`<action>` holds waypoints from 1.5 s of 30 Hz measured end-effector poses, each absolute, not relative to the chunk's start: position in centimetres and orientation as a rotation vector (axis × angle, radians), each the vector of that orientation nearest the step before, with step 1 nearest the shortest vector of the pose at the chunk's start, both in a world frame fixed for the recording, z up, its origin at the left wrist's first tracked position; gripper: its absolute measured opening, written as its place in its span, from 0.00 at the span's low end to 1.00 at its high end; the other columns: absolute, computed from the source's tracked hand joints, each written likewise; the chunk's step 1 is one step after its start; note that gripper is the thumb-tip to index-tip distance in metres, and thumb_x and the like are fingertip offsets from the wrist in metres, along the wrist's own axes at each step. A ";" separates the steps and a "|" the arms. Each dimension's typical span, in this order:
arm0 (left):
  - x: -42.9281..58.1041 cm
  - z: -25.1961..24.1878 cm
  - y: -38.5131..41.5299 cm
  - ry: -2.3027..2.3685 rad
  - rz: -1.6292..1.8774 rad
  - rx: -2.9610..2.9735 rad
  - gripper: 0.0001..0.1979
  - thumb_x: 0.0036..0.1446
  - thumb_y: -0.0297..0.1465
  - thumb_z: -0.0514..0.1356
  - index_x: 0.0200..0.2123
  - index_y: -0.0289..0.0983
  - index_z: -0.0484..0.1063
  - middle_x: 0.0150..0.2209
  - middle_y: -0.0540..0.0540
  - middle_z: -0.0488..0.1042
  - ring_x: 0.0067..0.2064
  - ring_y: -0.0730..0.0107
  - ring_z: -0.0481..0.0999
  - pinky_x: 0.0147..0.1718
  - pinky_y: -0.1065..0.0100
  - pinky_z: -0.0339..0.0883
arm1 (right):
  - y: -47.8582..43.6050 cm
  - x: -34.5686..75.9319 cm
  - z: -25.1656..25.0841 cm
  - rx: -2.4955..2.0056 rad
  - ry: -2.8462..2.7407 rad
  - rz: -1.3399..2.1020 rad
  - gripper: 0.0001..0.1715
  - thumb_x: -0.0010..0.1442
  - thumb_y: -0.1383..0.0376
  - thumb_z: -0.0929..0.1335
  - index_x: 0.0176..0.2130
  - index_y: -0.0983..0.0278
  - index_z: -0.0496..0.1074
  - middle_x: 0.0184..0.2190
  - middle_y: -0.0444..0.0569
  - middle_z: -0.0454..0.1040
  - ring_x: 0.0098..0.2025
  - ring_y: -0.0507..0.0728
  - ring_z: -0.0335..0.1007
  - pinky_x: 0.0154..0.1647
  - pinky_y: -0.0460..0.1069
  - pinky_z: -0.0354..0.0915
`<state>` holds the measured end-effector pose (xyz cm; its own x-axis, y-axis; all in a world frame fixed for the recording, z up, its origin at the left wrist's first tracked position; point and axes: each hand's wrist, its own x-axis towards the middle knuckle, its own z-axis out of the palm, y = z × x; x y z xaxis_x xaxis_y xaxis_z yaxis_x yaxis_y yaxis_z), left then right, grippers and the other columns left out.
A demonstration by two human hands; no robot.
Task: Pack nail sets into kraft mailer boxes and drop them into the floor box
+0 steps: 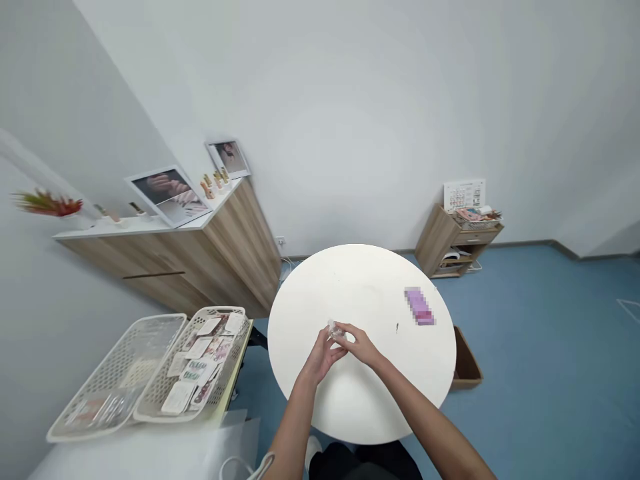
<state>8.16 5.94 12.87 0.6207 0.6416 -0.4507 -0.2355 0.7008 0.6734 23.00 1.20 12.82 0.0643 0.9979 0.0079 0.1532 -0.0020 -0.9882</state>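
Note:
Over the middle of a round white table (357, 280), my two hands meet around a small clear, whitish plastic-looking piece (331, 325). My left hand (320, 360) is closed about it from the left, fingers curled with the palm partly turned up. From the right, my right hand (361, 345) pinches the same piece between thumb and fingers. The fingers cover much of it, so its exact kind cannot be made out. To the right on the tabletop lie a tiny dark bit (397, 327) and a blurred-out purple rectangular thing (419, 307).
Left of the table, a white perforated basket (240, 353) holds several small packets; another white basket (117, 330) with clear bags stands beside it. A wood-grain cabinet (245, 247) carries framed pictures and bottles. A small shelf (433, 240) and a brown box (467, 383) are at right.

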 end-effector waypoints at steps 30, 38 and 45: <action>8.7 8.0 5.3 0.908 0.654 0.579 0.28 0.58 0.46 0.60 0.59 0.40 0.66 0.60 0.35 0.67 0.56 0.53 0.72 0.48 0.54 0.74 | -0.5 24.4 7.4 -1.618 -0.910 1.094 0.34 0.61 0.41 0.58 0.46 0.61 0.77 0.44 0.51 0.78 0.47 0.61 0.73 0.41 0.54 0.72; 9.1 3.8 7.9 1.160 0.535 0.507 0.22 0.59 0.43 0.60 0.51 0.35 0.68 0.57 0.32 0.66 0.55 0.53 0.72 0.49 0.54 0.73 | 1.4 28.2 2.2 -1.706 -0.637 1.145 0.23 0.53 0.47 0.67 0.33 0.64 0.74 0.29 0.50 0.79 0.30 0.56 0.75 0.31 0.50 0.71; 8.6 1.1 8.1 1.317 0.618 0.665 0.22 0.53 0.42 0.66 0.48 0.37 0.71 0.52 0.36 0.71 0.53 0.57 0.73 0.45 0.56 0.74 | 2.3 30.0 -1.3 -1.803 -0.707 1.109 0.19 0.54 0.51 0.65 0.33 0.63 0.75 0.28 0.49 0.79 0.31 0.59 0.76 0.31 0.54 0.72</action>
